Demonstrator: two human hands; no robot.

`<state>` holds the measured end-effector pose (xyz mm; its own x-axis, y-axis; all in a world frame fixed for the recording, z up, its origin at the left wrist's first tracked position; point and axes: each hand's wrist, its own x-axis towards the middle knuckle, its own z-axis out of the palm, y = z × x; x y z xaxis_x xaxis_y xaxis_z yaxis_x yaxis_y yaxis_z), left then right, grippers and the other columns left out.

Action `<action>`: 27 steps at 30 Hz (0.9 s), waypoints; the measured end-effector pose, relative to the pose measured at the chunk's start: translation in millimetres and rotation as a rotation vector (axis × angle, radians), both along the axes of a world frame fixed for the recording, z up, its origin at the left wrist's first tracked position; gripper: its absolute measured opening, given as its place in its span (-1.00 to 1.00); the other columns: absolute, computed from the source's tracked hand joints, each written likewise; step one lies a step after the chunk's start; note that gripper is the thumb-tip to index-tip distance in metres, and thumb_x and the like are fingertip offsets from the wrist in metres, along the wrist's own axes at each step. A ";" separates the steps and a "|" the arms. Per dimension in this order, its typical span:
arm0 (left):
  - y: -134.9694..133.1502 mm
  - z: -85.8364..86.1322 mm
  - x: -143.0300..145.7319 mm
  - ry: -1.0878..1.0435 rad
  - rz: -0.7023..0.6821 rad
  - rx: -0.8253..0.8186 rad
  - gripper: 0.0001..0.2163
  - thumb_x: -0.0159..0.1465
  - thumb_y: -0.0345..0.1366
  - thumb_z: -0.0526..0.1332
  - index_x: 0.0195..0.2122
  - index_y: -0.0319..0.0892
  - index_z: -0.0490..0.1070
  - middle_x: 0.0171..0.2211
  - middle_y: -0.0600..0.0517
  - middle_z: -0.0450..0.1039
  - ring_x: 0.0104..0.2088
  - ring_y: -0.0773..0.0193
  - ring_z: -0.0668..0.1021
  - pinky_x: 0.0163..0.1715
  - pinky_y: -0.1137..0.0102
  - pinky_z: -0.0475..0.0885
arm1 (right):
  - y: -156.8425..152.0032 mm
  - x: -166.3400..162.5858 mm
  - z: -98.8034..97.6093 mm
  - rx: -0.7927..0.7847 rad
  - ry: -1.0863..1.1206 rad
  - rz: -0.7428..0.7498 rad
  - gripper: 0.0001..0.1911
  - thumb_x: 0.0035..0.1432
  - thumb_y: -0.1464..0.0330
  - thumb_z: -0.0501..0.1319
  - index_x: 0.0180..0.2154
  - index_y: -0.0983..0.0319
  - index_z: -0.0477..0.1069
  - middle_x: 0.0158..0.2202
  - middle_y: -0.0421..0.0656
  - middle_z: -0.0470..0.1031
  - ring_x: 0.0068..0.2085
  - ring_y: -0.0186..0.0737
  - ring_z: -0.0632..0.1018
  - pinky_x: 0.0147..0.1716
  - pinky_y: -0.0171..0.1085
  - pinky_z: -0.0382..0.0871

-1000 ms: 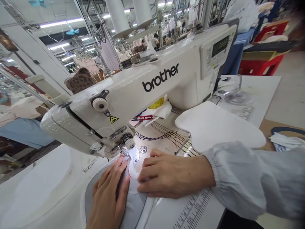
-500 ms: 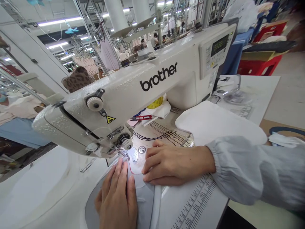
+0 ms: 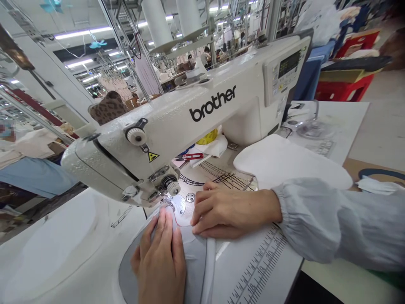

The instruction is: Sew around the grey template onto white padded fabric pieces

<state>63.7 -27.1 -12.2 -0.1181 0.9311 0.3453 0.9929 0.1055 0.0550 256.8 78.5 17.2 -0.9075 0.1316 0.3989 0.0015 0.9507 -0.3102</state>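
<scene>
Under the head of a white sewing machine (image 3: 171,120) lies a grey fabric piece (image 3: 196,266) with a pale rolled edge and a thin red line near the needle. My left hand (image 3: 163,257) rests on it, fingers stretched out and lying flat, their tips just in front of the presser foot (image 3: 167,203). To the right, my right hand (image 3: 232,211) has bent fingers closed at the fabric's edge, beside the round needle plate (image 3: 179,204). The underside of that grip is hidden. Fabric under the left palm is covered.
Behind my right hand lies a white padded piece (image 3: 291,162). Red-handled thread snips (image 3: 193,156) and dark threads (image 3: 228,179) sit beneath the machine arm. A printed ruler (image 3: 257,264) runs along the tabletop. Large white fabric (image 3: 47,253) spreads at left.
The view has shifted slightly, so the machine head appears further right. Both hands keep nearly the same hold on the grey fabric, with the left fingertips still close to the presser foot.
</scene>
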 end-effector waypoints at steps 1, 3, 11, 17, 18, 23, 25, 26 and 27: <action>0.7 -0.8 0.4 0.001 -0.001 0.011 -0.55 0.41 -0.21 -0.17 0.10 -0.19 0.43 0.16 -0.04 0.42 0.18 0.06 0.39 0.02 0.10 0.34 | 0.5 -0.2 0.0 -0.006 -0.001 0.001 -0.87 0.31 0.38 0.22 -0.18 0.27 0.53 -0.17 -0.19 0.60 -0.13 -0.24 0.45 -0.15 -0.17 0.07; 2.0 -2.9 1.3 0.006 0.016 0.047 -0.53 0.42 -0.20 -0.19 0.07 -0.19 0.45 0.13 -0.05 0.44 0.17 0.06 0.40 0.01 0.10 0.34 | 1.9 -0.5 -0.1 -0.014 -0.001 0.004 -0.87 0.31 0.39 0.22 -0.17 0.27 0.53 -0.16 -0.18 0.60 -0.12 -0.24 0.46 -0.13 -0.17 0.08; 8.4 -2.0 1.0 -0.083 0.078 -0.053 -0.48 0.37 -0.12 -0.22 0.12 -0.17 0.41 0.19 -0.07 0.37 0.22 -0.03 0.33 0.06 -0.06 0.30 | 8.7 -1.2 2.2 0.003 -0.036 -0.007 -0.88 0.30 0.42 0.21 -0.17 0.26 0.52 -0.14 -0.18 0.59 -0.10 -0.24 0.46 -0.13 -0.16 0.06; 10.6 5.1 9.4 -0.098 0.112 -0.093 -0.46 0.36 -0.15 -0.23 0.11 -0.22 0.42 0.22 -0.08 0.32 0.24 -0.04 0.30 0.07 -0.09 0.29 | 11.7 -1.3 6.2 0.010 -0.080 0.007 -0.88 0.31 0.43 0.20 -0.16 0.27 0.52 -0.13 -0.17 0.58 -0.11 -0.23 0.46 -0.15 -0.16 0.06; 10.3 6.5 11.0 -0.102 0.122 -0.108 -0.46 0.36 -0.16 -0.24 0.11 -0.21 0.41 0.23 -0.07 0.32 0.24 -0.04 0.29 0.07 -0.10 0.28 | 12.2 -1.5 7.0 0.008 -0.084 0.010 -0.88 0.32 0.43 0.20 -0.16 0.28 0.52 -0.13 -0.17 0.58 -0.11 -0.23 0.46 -0.15 -0.16 0.06; 9.9 11.0 14.1 -0.120 0.157 -0.166 -0.45 0.36 -0.16 -0.26 0.16 -0.21 0.37 0.27 -0.05 0.25 0.28 -0.01 0.24 0.09 -0.09 0.26 | 13.1 -2.4 7.1 -0.020 -0.078 0.008 -0.88 0.32 0.44 0.20 -0.17 0.27 0.52 -0.11 -0.16 0.58 -0.11 -0.23 0.46 -0.13 -0.16 0.06; 11.2 10.5 13.2 -0.111 0.153 -0.155 -0.45 0.36 -0.16 -0.25 0.15 -0.24 0.38 0.26 -0.07 0.26 0.28 0.00 0.24 0.11 -0.07 0.26 | 12.9 -2.2 5.6 -0.031 -0.065 -0.010 -0.87 0.32 0.45 0.19 -0.17 0.27 0.52 -0.11 -0.17 0.58 -0.11 -0.23 0.46 -0.12 -0.16 0.06; 12.0 10.0 12.6 -0.109 0.152 -0.148 -0.45 0.36 -0.17 -0.25 0.14 -0.25 0.38 0.26 -0.08 0.27 0.28 0.00 0.25 0.11 -0.06 0.26 | 12.8 -2.0 4.8 -0.033 -0.059 -0.016 -0.87 0.33 0.45 0.18 -0.17 0.27 0.52 -0.11 -0.17 0.58 -0.11 -0.23 0.46 -0.11 -0.16 0.06; 12.7 9.5 11.9 -0.107 0.151 -0.141 -0.46 0.36 -0.17 -0.24 0.14 -0.24 0.39 0.25 -0.08 0.28 0.27 -0.01 0.26 0.11 -0.06 0.26 | 12.8 -1.7 4.2 -0.034 -0.055 -0.019 -0.86 0.33 0.44 0.18 -0.17 0.26 0.52 -0.11 -0.17 0.58 -0.11 -0.23 0.46 -0.11 -0.16 0.07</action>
